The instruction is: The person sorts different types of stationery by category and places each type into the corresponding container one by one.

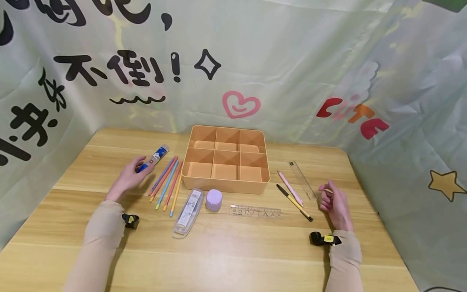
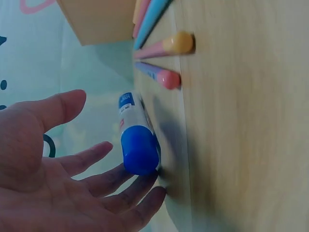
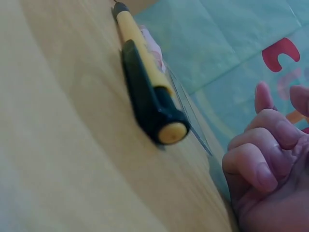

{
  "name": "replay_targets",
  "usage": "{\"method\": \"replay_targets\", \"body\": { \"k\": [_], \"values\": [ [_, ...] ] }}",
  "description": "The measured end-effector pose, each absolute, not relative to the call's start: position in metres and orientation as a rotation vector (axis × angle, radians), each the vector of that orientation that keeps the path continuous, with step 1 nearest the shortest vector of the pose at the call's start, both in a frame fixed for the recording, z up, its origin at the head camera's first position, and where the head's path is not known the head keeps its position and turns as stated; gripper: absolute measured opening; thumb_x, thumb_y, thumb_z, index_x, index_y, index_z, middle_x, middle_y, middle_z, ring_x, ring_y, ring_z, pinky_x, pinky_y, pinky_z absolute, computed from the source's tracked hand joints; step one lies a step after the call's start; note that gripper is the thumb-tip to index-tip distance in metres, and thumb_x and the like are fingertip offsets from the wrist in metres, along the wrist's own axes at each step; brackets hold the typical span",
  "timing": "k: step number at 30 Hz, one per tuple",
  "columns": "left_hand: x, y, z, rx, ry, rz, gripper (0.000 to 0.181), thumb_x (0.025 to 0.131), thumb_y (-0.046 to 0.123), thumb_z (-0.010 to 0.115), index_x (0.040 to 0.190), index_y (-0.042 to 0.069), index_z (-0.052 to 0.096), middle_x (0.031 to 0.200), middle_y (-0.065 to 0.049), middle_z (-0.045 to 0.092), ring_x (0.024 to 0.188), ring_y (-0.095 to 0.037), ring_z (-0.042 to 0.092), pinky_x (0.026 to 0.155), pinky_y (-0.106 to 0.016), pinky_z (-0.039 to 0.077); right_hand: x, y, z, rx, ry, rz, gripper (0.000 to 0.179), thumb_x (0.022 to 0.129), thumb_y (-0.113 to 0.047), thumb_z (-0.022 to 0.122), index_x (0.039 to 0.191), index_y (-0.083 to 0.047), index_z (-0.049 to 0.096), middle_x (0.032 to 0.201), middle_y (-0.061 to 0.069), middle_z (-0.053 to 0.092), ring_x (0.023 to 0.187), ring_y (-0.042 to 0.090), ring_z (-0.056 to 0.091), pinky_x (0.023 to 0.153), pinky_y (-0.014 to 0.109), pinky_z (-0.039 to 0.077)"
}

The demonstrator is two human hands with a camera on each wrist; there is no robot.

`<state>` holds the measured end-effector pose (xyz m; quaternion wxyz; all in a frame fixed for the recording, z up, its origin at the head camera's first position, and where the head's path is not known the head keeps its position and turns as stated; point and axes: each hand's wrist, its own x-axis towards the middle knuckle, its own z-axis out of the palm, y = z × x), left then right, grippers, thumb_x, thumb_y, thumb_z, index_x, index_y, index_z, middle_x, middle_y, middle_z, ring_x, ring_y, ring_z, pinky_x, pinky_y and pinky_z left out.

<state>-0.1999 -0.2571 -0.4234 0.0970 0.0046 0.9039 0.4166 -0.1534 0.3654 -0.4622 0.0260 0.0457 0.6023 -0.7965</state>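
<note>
My left hand point(image 1: 130, 175) is beside a blue-and-white tube point(image 1: 159, 154) that looks like a glue stick, at the far left of the table. In the left wrist view the fingers are spread, with the fingertips close to the tube's blue cap point(image 2: 139, 150) and the thumb apart from it; whether they touch I cannot tell. My right hand point(image 1: 336, 205) hovers at the right, fingers loosely curled around nothing. Nearest to it are a clear ruler point(image 1: 302, 178), a pink pen point(image 1: 290, 187) and a yellow-and-black pen point(image 3: 145, 63).
An orange six-compartment box point(image 1: 225, 185) stands at the back centre. Several coloured pencils point(image 1: 168, 182) lie left of it. In front are a clear plastic case point(image 1: 189, 211), a round purple object point(image 1: 214, 200) and another clear ruler point(image 1: 256, 211). A printed cloth point(image 1: 292, 81) hangs behind the table.
</note>
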Motion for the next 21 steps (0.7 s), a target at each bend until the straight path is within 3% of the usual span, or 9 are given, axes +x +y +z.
{"method": "replay_targets", "body": {
  "k": [9,21],
  "values": [
    [-0.211,-0.255,-0.421,0.016,2.665,1.134,0.078,0.104,0.035,0.053,0.156,-0.009,0.014,0.148,-0.042,0.035,0.127,-0.052,0.047,0.104,-0.063,0.044,-0.153,0.361,-0.467,0.246,1.955,-2.517,0.039,0.109,-0.034,0.041,0.081,-0.015,0.061,0.052,-0.007,0.029,0.053,0.017,0.011,0.053,0.036,0.002],
    [-0.218,-0.256,-0.423,-0.028,2.698,1.036,0.076,0.101,0.027,0.059,0.153,-0.012,0.019,0.140,-0.043,0.042,0.121,-0.051,0.051,0.101,-0.060,0.047,-0.152,0.354,-0.469,0.357,2.082,-2.516,0.036,0.107,-0.029,0.050,0.077,-0.014,0.063,0.049,-0.011,0.037,0.049,0.013,0.017,0.053,0.036,0.007]
  ]
}}
